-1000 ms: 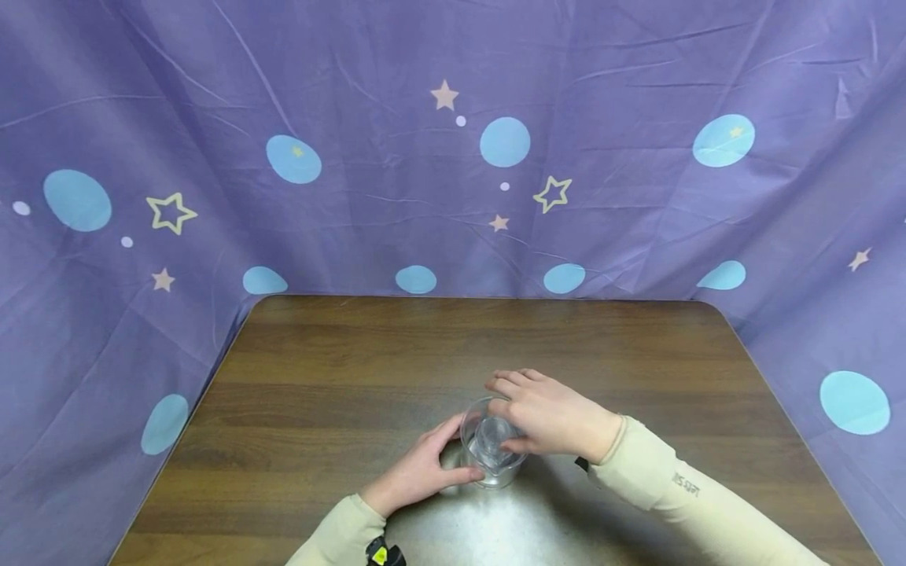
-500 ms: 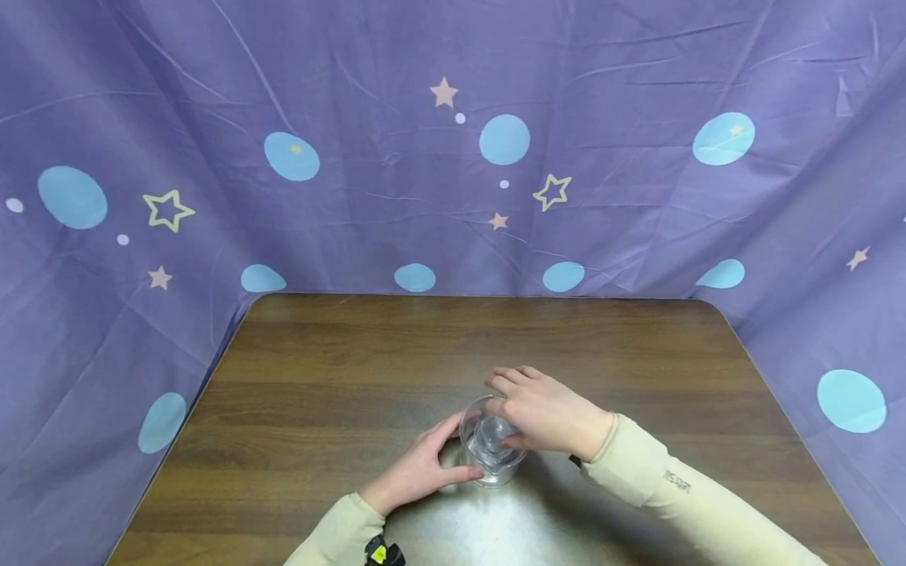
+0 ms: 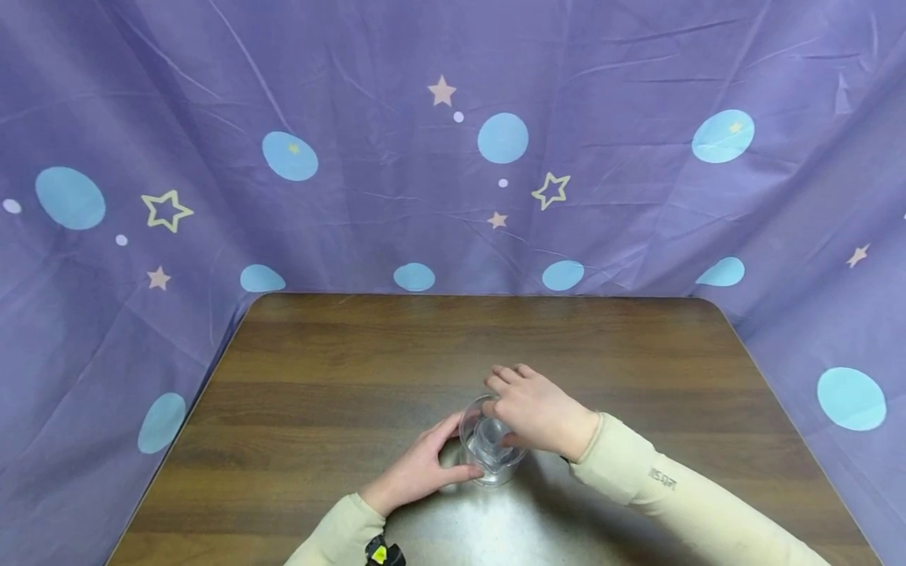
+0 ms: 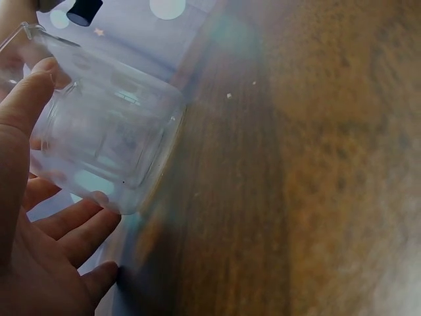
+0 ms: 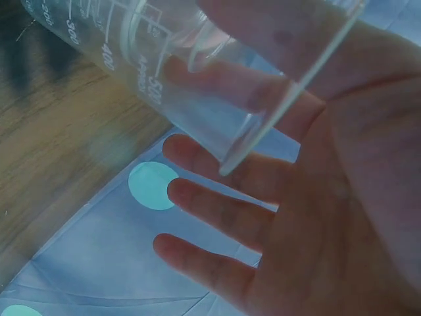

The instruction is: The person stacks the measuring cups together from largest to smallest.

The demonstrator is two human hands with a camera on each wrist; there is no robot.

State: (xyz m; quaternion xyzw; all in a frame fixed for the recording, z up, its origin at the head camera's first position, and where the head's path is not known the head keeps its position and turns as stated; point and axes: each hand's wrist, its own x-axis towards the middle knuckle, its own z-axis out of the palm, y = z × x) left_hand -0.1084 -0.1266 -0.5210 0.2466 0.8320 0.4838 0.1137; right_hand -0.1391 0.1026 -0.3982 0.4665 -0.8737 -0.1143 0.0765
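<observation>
A large clear beaker [image 3: 500,476] stands on the table near its front middle. White volume marks run up its wall in the right wrist view, and a smaller clear beaker [image 3: 488,435] sits inside it. My left hand [image 3: 418,470] grips the large beaker from the left, thumb on the near side and fingers [image 4: 89,230] around the far side. From the right, my right hand [image 3: 543,412] reaches over the rim [image 5: 289,108]. Its thumb and index finger [image 5: 217,79] are inside, pinching the smaller beaker, while the other fingers spread outside the large beaker's wall.
The brown wooden table [image 3: 340,369] carries the beakers and reflects bright light at its front. Behind it and along both sides hangs a purple curtain [image 3: 368,157] with stars and blue dots. A black strap with a yellow mark [image 3: 382,553] is on the left wrist.
The right forearm and wrist have shifted slightly to the left, the fingers staying inside the large beaker. The left hand and the large beaker keep their place.
</observation>
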